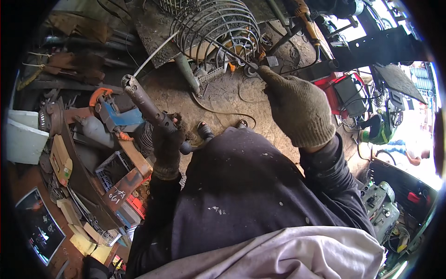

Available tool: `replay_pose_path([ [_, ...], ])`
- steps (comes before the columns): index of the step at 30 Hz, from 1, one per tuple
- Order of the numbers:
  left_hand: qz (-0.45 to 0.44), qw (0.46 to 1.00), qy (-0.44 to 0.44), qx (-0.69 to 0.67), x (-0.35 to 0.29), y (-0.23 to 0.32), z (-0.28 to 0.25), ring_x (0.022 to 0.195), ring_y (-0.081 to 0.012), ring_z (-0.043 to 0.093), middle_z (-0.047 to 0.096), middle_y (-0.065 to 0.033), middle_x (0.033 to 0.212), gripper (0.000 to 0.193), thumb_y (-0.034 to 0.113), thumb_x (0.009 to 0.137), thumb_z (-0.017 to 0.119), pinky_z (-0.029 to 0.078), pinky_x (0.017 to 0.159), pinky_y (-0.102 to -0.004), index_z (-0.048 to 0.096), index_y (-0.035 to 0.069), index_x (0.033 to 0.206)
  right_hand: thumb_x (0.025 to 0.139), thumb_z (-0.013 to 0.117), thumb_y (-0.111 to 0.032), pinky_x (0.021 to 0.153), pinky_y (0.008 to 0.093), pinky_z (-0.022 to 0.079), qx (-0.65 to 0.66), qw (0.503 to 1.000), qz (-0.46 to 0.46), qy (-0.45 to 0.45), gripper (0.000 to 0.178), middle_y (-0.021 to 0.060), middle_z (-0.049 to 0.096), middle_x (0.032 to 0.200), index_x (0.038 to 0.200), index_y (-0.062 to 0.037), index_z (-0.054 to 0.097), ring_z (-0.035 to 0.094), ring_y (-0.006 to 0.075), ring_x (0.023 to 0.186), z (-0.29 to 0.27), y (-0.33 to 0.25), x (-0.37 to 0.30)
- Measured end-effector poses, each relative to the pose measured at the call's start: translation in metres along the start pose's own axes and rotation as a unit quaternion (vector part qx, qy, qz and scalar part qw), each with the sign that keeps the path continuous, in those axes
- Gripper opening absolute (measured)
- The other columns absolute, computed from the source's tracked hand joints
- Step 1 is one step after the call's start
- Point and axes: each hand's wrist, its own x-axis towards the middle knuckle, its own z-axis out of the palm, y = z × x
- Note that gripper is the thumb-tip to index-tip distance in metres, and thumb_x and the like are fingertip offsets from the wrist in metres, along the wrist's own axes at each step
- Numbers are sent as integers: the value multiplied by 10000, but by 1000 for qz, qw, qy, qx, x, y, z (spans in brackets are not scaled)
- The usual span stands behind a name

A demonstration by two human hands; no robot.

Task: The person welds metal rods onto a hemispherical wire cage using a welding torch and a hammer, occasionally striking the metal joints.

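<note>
My left hand (168, 139), in a dark worn glove, grips a rusty metal pipe-like tool (144, 103) that points up and to the left, with a white cable running from its tip. My right hand (295, 106), in a grey knit glove, is closed on a thin dark rod (227, 50) reaching toward a round wire cage of curved metal ribs (218, 25). The cage lies on the dirty concrete floor (218, 93) in front of me. My dark trousers fill the middle of the view.
Clutter lines the left: a blue and orange tool (114, 114), plastic crates (114, 169), scrap metal and cardboard. An angle grinder (304, 18) lies at the top. A red welding machine (344, 95) sits at right with cables. A green machine (383, 204) stands at lower right. Another person (409, 151) stands at far right.
</note>
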Motion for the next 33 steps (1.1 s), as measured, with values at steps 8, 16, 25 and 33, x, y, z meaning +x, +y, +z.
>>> replay_pose_path([
  [8, 31, 989, -17, 144, -1, -1, 1, 910, -166, 616, 610, -56, 1083, 487, 76, 749, 763, 541, 745, -312, 560, 19, 1189, 934, 593, -218, 628, 443, 548, -54, 997, -37, -28, 364, 114, 691, 781, 1292, -251, 652, 694, 325, 721, -10, 12, 9],
  [16, -19, 999, -4, 38, -7, -1, -4, 904, -152, 610, 593, -49, 1066, 450, 25, 751, 718, 544, 714, -308, 565, 35, 1174, 923, 599, -195, 642, 436, 557, -8, 1000, -16, -4, 385, 113, 709, 843, 1303, -239, 643, 703, 317, 763, 4, 15, 5],
  [25, -110, 992, -31, 58, -3, 19, -21, 846, -132, 625, 621, -24, 1021, 455, 24, 805, 709, 529, 701, -281, 567, 38, 1237, 908, 632, -166, 670, 418, 559, 30, 1000, 0, -1, 374, 117, 698, 831, 1278, -211, 669, 701, 315, 769, -3, 12, 9],
  [33, -125, 972, -199, 7, 49, 22, -57, 717, -108, 596, 614, -12, 890, 433, 67, 893, 711, 512, 619, -272, 508, 35, 1274, 879, 673, -141, 693, 373, 570, 34, 999, 28, 7, 399, 121, 728, 907, 1271, -211, 688, 723, 287, 801, 2, 7, 6],
])
